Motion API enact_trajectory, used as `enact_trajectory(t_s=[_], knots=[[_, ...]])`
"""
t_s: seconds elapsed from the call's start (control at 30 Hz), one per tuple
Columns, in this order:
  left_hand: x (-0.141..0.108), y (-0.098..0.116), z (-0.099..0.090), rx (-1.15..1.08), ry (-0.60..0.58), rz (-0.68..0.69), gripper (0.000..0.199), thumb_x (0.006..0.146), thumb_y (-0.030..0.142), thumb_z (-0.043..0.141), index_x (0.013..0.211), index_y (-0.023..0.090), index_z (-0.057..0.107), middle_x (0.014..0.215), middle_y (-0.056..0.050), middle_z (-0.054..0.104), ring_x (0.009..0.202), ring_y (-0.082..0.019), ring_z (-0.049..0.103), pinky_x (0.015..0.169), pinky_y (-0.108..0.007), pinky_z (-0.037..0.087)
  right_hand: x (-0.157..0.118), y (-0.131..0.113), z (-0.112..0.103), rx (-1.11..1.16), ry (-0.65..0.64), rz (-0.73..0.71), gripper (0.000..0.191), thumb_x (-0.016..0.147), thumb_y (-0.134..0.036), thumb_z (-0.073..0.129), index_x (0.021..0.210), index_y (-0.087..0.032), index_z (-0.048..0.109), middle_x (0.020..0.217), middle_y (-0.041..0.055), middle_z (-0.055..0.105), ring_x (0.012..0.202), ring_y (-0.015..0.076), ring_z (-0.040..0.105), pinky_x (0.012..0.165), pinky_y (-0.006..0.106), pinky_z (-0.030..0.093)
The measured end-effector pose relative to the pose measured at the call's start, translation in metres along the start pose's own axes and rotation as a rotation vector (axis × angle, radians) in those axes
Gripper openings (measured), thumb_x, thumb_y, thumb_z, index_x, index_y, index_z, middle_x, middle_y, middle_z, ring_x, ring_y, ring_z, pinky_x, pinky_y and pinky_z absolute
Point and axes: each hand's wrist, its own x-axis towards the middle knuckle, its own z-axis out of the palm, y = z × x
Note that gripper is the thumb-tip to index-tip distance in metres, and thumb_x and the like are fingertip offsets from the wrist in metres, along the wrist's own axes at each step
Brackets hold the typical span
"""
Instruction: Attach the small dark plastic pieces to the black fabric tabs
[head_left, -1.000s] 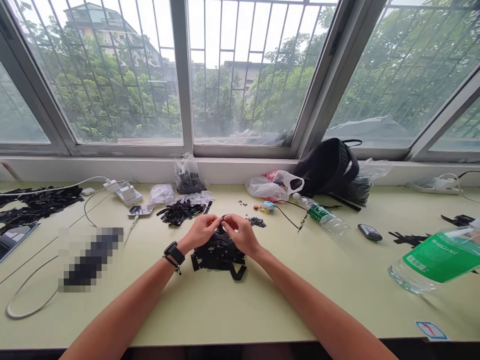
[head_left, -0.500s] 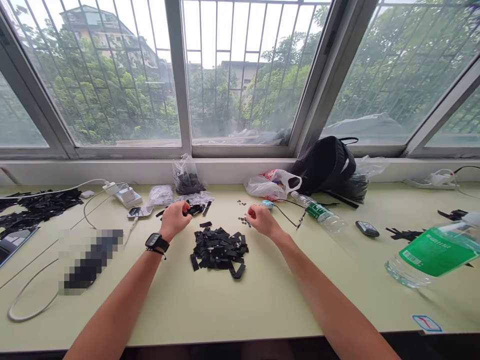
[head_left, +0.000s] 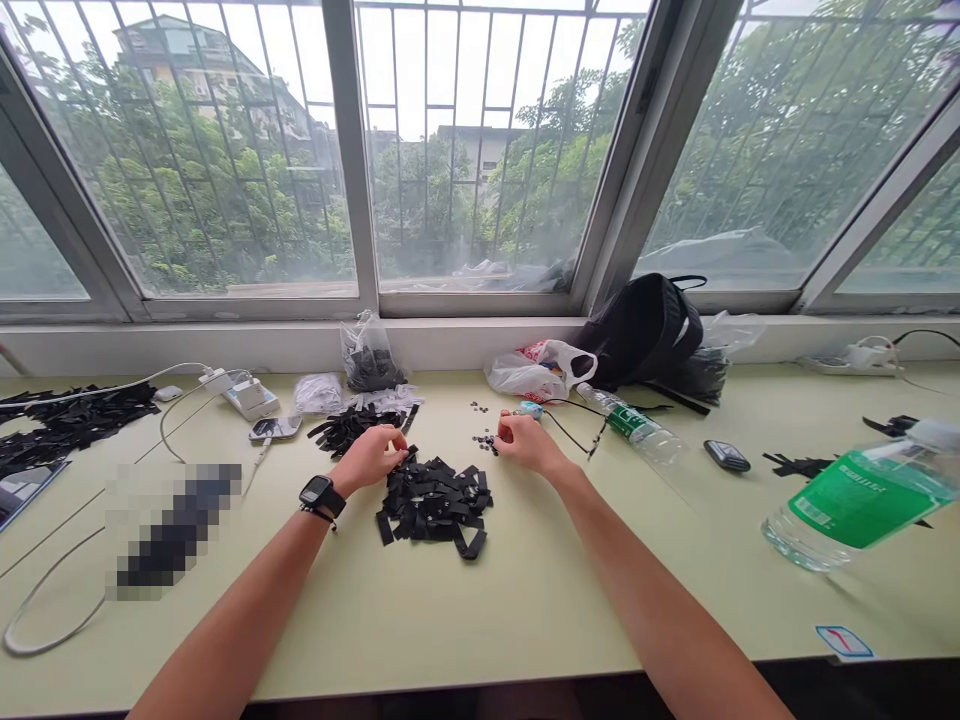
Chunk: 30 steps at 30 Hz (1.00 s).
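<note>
My left hand [head_left: 371, 458] has its fingers pinched on a short black fabric strip [head_left: 410, 453] at the upper left edge of a heap of black strips [head_left: 435, 502]. Small shiny dots show on some strips in that heap. Behind the left hand lies a second pile of black strips [head_left: 343, 428]. My right hand [head_left: 523, 442] is closed, fingertips down, beside a scatter of small round dark pieces [head_left: 484, 441]. Whatever it grips is too small to make out. A few more round pieces [head_left: 478, 407] lie farther back.
Eyeglasses [head_left: 589, 440] and a lying plastic bottle [head_left: 630, 420] are right of the right hand. A large green-labelled bottle [head_left: 855, 500] stands far right. Plastic bags [head_left: 371, 355] and a black bag [head_left: 645, 330] line the window. A phone [head_left: 274, 429] and charger cables lie left.
My left hand has moved right and toward me, from the back pile to the strip at the heap's edge. My right hand stays by the small round pieces.
</note>
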Motion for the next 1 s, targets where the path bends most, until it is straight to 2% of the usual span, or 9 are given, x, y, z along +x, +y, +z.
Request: enact_trajectory(t_s=[0.2,0.37,0.43,0.57,0.67,0.77,0.87,1.0], knots=[[0.003,0.006,-0.005,-0.178,0.035,-0.061,0.030,0.088,0.044,0.060,0.091,0.018,0.074,0.085,-0.007,0.071,0.077,-0.020,0.059,0.069,-0.031,0.045,-0.001,-0.002,-0.001,0.020,-0.017,-0.025,0.005,0.070,-0.018,0.059,0.066,-0.020,0.059,0.063,0.0003,0.062,0.060,0.0148,0.055,0.059,0.026,0.034],[0.006,0.020,-0.013,-0.447,-0.010,-0.171,0.035,0.085,0.044,0.061,0.100,0.015,0.074,0.086,-0.006,0.070,0.075,-0.017,0.059,0.068,-0.029,0.046,-0.001,-0.004,0.000,0.028,0.011,-0.048,0.004,0.070,-0.019,0.060,0.067,-0.020,0.060,0.067,0.0012,0.063,0.058,0.0144,0.054,0.058,0.027,0.034],[0.006,0.025,-0.015,-0.525,-0.022,-0.181,0.030,0.085,0.040,0.059,0.097,0.015,0.072,0.086,-0.006,0.068,0.076,-0.017,0.059,0.070,-0.028,0.047,-0.002,-0.005,-0.001,0.037,0.011,-0.067,0.008,0.073,-0.019,0.058,0.065,-0.020,0.060,0.067,0.0015,0.064,0.060,0.0152,0.055,0.061,0.027,0.036],[0.006,0.031,-0.016,-0.605,-0.030,-0.211,0.020,0.088,0.033,0.049,0.081,0.018,0.060,0.075,-0.002,0.060,0.067,-0.014,0.054,0.064,-0.027,0.044,-0.002,-0.009,-0.001,0.041,0.022,-0.105,0.016,0.077,-0.019,0.056,0.063,-0.021,0.062,0.063,0.0014,0.064,0.060,0.0164,0.056,0.068,0.030,0.040],[0.007,0.030,-0.013,-0.638,-0.034,-0.228,0.027,0.093,0.037,0.045,0.074,0.019,0.049,0.067,0.001,0.053,0.059,-0.012,0.046,0.059,-0.026,0.040,-0.002,-0.010,-0.001,0.031,0.027,-0.121,0.019,0.080,-0.020,0.055,0.063,-0.021,0.063,0.062,0.0015,0.064,0.059,0.0167,0.056,0.070,0.031,0.041],[0.008,0.027,-0.009,-0.629,0.009,-0.222,0.040,0.094,0.051,0.049,0.070,0.019,0.044,0.062,0.003,0.046,0.056,-0.011,0.040,0.056,-0.025,0.037,-0.002,-0.009,0.000,0.025,0.030,-0.113,0.016,0.081,-0.020,0.055,0.068,-0.021,0.066,0.065,0.0020,0.066,0.063,0.0175,0.059,0.068,0.030,0.040],[0.008,0.026,-0.006,-0.586,0.004,-0.196,0.046,0.089,0.061,0.058,0.073,0.018,0.052,0.065,0.002,0.050,0.058,-0.011,0.044,0.057,-0.024,0.037,-0.001,-0.011,0.001,0.016,0.051,-0.104,0.014,0.082,-0.019,0.056,0.072,-0.020,0.066,0.067,0.0022,0.066,0.066,0.0179,0.059,0.066,0.029,0.038],[0.006,0.029,-0.002,-0.576,-0.055,-0.177,0.048,0.088,0.062,0.060,0.087,0.015,0.067,0.072,-0.004,0.065,0.062,-0.012,0.051,0.057,-0.024,0.038,-0.001,-0.021,0.007,0.002,0.098,-0.145,0.015,0.086,-0.020,0.056,0.074,-0.020,0.064,0.067,0.0016,0.065,0.061,0.0159,0.055,0.066,0.029,0.037]])
